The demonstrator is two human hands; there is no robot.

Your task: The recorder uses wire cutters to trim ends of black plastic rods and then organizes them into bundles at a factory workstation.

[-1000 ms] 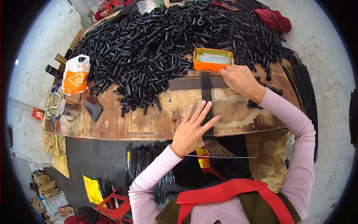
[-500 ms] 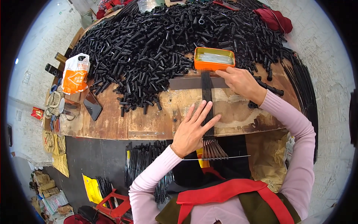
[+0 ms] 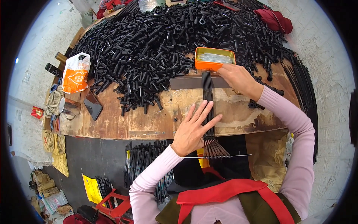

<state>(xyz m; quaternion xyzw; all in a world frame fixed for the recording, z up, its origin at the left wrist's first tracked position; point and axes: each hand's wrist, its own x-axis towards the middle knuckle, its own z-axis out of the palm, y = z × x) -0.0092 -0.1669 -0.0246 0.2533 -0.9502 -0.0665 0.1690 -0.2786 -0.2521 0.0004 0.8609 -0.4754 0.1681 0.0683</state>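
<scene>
Resting with fingers spread, the left hand [image 3: 191, 131] lay across the row of slim black rods [image 3: 207, 86]. The right hand [image 3: 235, 79] curled at the orange rectangular box [image 3: 207, 65], its hold impossible to tell, the rods' upper ends just leftward

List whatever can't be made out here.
All in the head view:
Middle stretch of the black rods: covered by the left hand.
What the right hand grips, if anything: hidden by the hand itself.
Contents of the plastic bag: hidden by its sides.
Other person: cut off by the top edge.
</scene>
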